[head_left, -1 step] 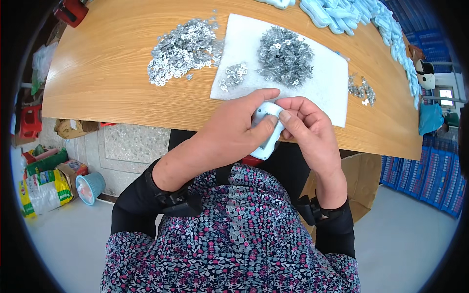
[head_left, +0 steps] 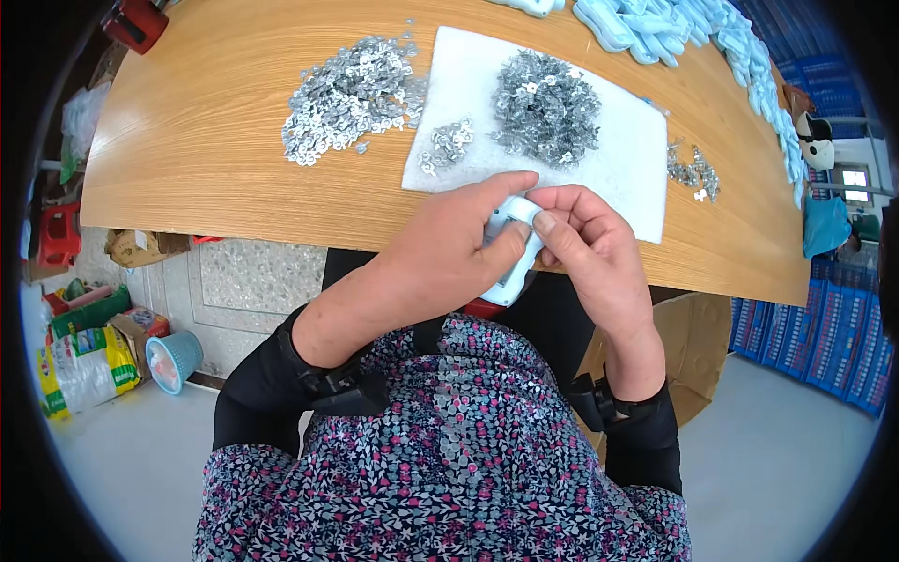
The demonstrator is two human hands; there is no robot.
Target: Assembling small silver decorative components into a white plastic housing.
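Observation:
A light-blue plastic casing, long and rounded with a recessed opening in its face, is tilted in my hands just off the near table edge. My left hand wraps round it from the left, thumb pressed over the opening. At its upper right side, the thumb and curled fingers of my right hand pinch the edge. Whether a small part sits under either thumb is hidden. Beyond my hands, a white foam sheet bears a large heap of small metal clips and a smaller heap.
On the wooden table, another pile of metal pieces lies left of the sheet, with a few more pieces at right. Many light-blue casings are heaped at the far right. A cardboard box stands below the table; blue crates are stacked beyond.

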